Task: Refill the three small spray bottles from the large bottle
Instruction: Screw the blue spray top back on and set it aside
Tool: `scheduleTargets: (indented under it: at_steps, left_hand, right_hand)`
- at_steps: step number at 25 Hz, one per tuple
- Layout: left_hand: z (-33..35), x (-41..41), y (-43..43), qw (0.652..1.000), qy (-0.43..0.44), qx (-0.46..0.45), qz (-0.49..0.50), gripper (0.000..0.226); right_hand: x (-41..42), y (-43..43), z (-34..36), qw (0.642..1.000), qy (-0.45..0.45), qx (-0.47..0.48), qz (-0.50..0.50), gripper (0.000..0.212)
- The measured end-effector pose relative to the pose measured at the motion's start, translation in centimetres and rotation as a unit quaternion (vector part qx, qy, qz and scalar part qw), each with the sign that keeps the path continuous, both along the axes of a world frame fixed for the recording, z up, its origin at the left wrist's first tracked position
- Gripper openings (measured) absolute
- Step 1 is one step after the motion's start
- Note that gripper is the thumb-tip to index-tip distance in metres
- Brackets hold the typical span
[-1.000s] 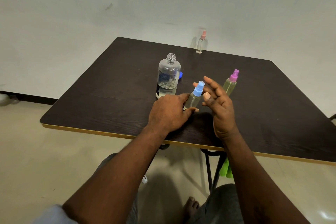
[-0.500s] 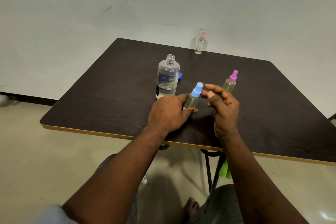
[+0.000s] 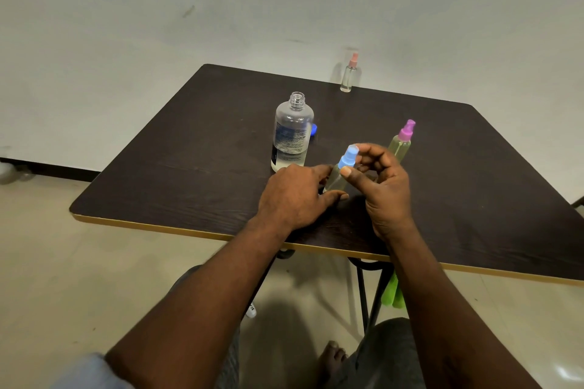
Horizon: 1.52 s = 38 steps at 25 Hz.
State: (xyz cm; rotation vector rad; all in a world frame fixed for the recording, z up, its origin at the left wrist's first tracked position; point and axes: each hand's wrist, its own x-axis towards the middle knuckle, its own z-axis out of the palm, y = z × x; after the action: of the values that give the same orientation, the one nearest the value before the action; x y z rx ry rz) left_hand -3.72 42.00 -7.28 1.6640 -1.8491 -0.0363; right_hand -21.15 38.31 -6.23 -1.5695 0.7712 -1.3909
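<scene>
The blue-capped spray bottle [image 3: 343,169] stands near the front of the dark table [image 3: 189,161]. My left hand [image 3: 295,193] grips its lower body. My right hand [image 3: 384,186] curls around its blue spray head, thumb and fingertips touching it. Just behind stands the large clear bottle [image 3: 292,133], uncapped, with little liquid at its bottom. Its blue cap [image 3: 313,129] lies beside it. A purple-capped spray bottle [image 3: 401,142] with yellowish liquid is to the right. A pink-capped spray bottle [image 3: 349,74] stands at the far edge.
The table's front edge [image 3: 221,235] has a light wooden rim. A green cloth [image 3: 392,294] hangs under the table by its metal legs. A plain wall is behind the table.
My right hand has closed in from open fingers beside the blue-capped bottle onto its spray head. My left hand has kept its hold on the bottle's body.
</scene>
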Motion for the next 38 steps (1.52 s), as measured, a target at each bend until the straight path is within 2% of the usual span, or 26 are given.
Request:
scheduleTargets:
  at_steps: [2,5,7,10,12,15,19,23,27,31,33,35,38]
  left_hand:
    - [0.0,0.0,0.0,1.000,0.003,0.003,-0.003,0.052]
    - [-0.1,0.0,0.0,1.000,0.003,0.003,-0.002,0.052]
    - [-0.1,-0.1,0.0,1.000,-0.001,-0.001,0.005,0.052]
    - [-0.1,-0.2,0.0,1.000,-0.009,-0.008,0.010,0.056]
    - [0.0,-0.2,0.1,1.000,-0.009,-0.002,0.012,0.056]
    - [0.1,-0.3,0.2,0.999,-0.013,0.012,0.032,0.052]
    - [0.1,-1.4,0.7,0.998,-0.009,-0.007,0.064,0.050]
    - [0.2,-3.0,0.9,0.994,0.007,0.013,0.108,0.044]
    - [0.4,-4.2,1.0,0.988,0.014,0.029,0.148,0.042]
    - [0.4,-4.6,1.1,0.985,0.005,0.006,0.170,0.041]
    - [0.4,-4.6,1.0,0.987,0.031,0.002,0.156,0.040]
    - [0.5,-4.2,1.0,0.991,0.071,0.007,0.117,0.040]
    - [0.6,-3.7,1.1,0.994,0.078,0.017,0.070,0.043]
  right_hand:
    - [-0.1,0.1,0.2,1.000,0.002,0.001,0.015,0.045]
    - [-0.2,0.0,0.0,0.999,0.042,-0.014,0.030,0.031]
    - [0.0,0.0,-0.1,0.998,0.061,-0.008,0.001,0.022]
    - [0.3,0.0,-0.1,0.999,0.045,0.010,-0.029,0.030]
    - [0.2,0.1,-0.1,0.999,0.029,0.015,0.010,0.031]
    - [0.1,0.0,-0.3,0.996,0.061,0.003,0.066,0.029]
    - [0.0,-0.4,-0.6,0.997,0.072,0.007,0.022,0.023]
    - [0.0,-0.6,-0.7,0.997,0.078,0.011,-0.016,0.022]
    - [0.0,-0.5,-0.7,0.997,0.073,-0.005,-0.036,0.021]
    - [0.5,-0.1,-0.4,0.997,0.064,0.004,-0.034,0.026]
    - [0.6,0.0,-0.3,0.995,0.084,-0.004,-0.044,0.029]
    - [0.5,0.0,-0.5,0.997,0.067,0.003,-0.034,0.027]
    - [0.2,0.0,-0.3,0.999,0.043,0.023,0.004,0.028]
